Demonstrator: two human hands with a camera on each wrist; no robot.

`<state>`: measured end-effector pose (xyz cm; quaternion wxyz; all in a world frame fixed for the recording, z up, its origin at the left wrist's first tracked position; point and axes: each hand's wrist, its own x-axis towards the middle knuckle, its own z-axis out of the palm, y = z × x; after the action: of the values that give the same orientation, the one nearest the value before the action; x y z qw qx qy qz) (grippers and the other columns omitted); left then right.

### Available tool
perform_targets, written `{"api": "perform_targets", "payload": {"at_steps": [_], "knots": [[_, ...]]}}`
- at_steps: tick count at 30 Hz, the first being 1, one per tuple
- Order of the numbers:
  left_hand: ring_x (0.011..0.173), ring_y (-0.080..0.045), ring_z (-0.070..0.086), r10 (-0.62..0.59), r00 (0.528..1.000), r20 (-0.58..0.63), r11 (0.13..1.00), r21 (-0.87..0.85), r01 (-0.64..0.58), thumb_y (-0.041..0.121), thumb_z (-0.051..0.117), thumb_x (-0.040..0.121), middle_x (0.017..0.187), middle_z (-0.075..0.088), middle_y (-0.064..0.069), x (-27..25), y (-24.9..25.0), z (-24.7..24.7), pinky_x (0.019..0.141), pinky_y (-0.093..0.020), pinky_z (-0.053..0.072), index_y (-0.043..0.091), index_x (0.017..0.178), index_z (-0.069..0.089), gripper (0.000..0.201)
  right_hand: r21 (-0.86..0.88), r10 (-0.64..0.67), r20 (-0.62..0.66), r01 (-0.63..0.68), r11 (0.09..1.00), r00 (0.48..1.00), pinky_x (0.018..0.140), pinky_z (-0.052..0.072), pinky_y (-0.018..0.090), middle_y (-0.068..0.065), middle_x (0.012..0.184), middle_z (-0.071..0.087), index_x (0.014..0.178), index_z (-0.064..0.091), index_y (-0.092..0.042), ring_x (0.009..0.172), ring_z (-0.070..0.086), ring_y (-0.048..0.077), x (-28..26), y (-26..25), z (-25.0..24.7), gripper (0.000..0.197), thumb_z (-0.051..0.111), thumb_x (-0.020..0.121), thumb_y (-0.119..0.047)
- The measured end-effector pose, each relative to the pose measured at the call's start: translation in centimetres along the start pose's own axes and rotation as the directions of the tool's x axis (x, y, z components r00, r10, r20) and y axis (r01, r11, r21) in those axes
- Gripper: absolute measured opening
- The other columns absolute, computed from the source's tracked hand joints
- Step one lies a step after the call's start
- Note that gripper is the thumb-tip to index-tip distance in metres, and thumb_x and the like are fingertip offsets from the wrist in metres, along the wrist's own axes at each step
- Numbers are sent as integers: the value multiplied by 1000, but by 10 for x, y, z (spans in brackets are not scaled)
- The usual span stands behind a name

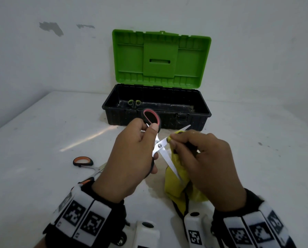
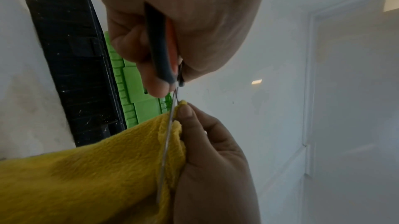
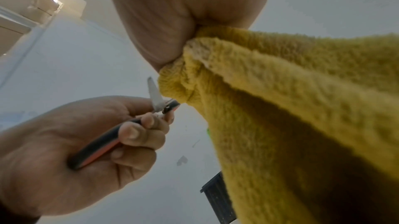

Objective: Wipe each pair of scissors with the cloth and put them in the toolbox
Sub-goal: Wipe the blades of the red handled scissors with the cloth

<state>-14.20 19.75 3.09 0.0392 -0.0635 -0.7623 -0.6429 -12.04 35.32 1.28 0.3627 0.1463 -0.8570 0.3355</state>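
My left hand (image 1: 146, 140) grips the black-and-red handles of a pair of scissors (image 1: 160, 145), blades spread apart, in front of the toolbox. My right hand (image 1: 189, 145) pinches a yellow cloth (image 1: 174, 178) around the far blade near the pivot. In the left wrist view the cloth (image 2: 90, 173) hangs under the blade (image 2: 167, 142). The right wrist view has the cloth (image 3: 280, 91) bunched in my fingers beside a blade tip (image 3: 154, 93). A second pair with orange-lined handles (image 1: 83, 161) lies on the table at the left. Green-handled scissors (image 1: 134, 102) lie inside the black toolbox (image 1: 113, 111).
The toolbox stands against the white wall at the table's back, its green lid (image 1: 161, 56) upright and open. The white table (image 1: 42, 131) stretches left and right of the box. The orange-handled scissors lie close to my left wrist.
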Motion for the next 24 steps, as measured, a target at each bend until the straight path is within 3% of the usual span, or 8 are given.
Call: {"api": "perform_targets", "payload": {"at_steps": [4, 5, 9, 12, 14, 16, 19, 24], "knots": [[44, -6, 53, -3, 1000, -2, 1000, -2, 3, 33, 50, 100, 58, 46, 2, 3, -1, -3, 41, -24, 48, 10, 83, 50, 29, 2, -73, 104, 74, 997, 992, 62, 38, 16, -17, 82, 74, 95, 77, -26, 77, 47, -24, -4, -9, 6, 14, 67, 87, -30], [44, -6, 53, -5, 1000, -2, 1000, -3, 5, 33, 50, 100, 57, 46, 3, 3, -1, -3, 41, -25, 49, 10, 82, 50, 29, 4, -86, 126, 86, 996, 988, 64, 35, 14, -17, 83, 74, 96, 77, -27, 76, 44, -26, -4, -10, 6, 18, 63, 88, -33], [45, -11, 52, -20, 1000, -17, 999, -44, 19, 31, 50, 100, 54, 45, 5, 2, -5, -6, 39, -24, 46, 8, 82, 50, 30, 56, -94, 247, 82, 995, 964, 69, 36, 17, -21, 85, 72, 95, 76, -31, 73, 51, -6, -3, -7, -2, 22, 57, 88, -39], [46, -12, 53, -24, 999, -26, 999, -44, 22, 32, 49, 101, 50, 45, 9, 4, -5, -8, 40, -22, 44, 11, 80, 49, 29, 61, -63, 360, 43, 997, 931, 73, 32, 6, -33, 80, 67, 92, 76, -33, 75, 53, -6, -4, -2, -13, 21, 58, 87, -42], [45, -15, 52, -33, 999, -37, 998, -52, 31, 32, 48, 101, 48, 46, 9, 5, -5, -10, 39, -21, 43, 11, 80, 50, 30, 51, -40, 408, 20, 998, 912, 76, 30, 2, -33, 83, 68, 89, 76, -33, 75, 56, -4, -4, 2, -21, 19, 61, 85, -43], [45, -16, 52, -39, 999, -38, 997, -66, 37, 32, 49, 101, 47, 48, 9, 6, -6, -9, 38, -20, 42, 10, 80, 50, 30, 50, 4, 373, -25, 998, 928, 75, 35, 2, -29, 88, 70, 87, 76, -35, 77, 60, -3, -1, 5, -27, 7, 70, 84, -35], [45, -12, 53, -36, 999, -20, 998, -49, 35, 33, 49, 101, 49, 49, 8, 3, -8, -2, 40, -20, 45, 9, 82, 50, 30, 131, 56, 239, -90, 987, 969, 69, 44, 5, -20, 82, 72, 86, 76, -31, 78, 66, -2, 6, 4, -26, 13, 75, 84, -19], [41, -12, 54, 12, 999, -44, 999, -50, -14, 33, 50, 100, 58, 53, -7, 0, -8, 3, 38, -21, 46, 5, 87, 52, 31, 99, 18, 265, -46, 994, 964, 64, 47, 22, -14, 71, 67, 79, 72, -25, 68, 61, 10, 3, -5, -3, 8, 71, 87, -23]]}}
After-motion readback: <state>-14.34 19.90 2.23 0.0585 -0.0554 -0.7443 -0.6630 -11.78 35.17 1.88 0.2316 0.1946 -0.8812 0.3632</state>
